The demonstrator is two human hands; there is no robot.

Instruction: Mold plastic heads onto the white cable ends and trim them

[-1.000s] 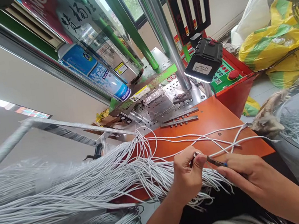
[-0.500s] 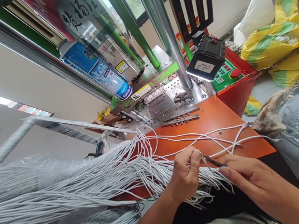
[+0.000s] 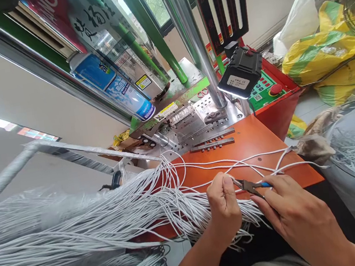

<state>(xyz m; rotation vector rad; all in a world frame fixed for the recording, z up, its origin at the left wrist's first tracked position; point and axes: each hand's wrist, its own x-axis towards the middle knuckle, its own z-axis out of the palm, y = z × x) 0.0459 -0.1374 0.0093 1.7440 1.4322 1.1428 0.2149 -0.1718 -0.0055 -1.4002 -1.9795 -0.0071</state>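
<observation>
My left hand is closed in a pinch, thumb pressed to the curled fingers, on a white cable whose end is mostly hidden by the fingers. Wrapped round a pair of pliers with a blue grip is my right hand. The pliers' jaws point left and meet the cable beside my left thumb tip. Beneath and behind both hands lies a thick bundle of white cables, running off to the left. Several loose cables cross the orange tabletop beyond my hands.
A press with steel columns stands behind the table. Two toothed metal bars lie near its bed. A black lamp hangs above a red control box. At right is a lined bin full of white offcuts.
The pliers have turned, so their jaws and blue grip show more fully, and the right hand has rotated with them. The left hand stays close to the same spot. The view has shifted slightly.
</observation>
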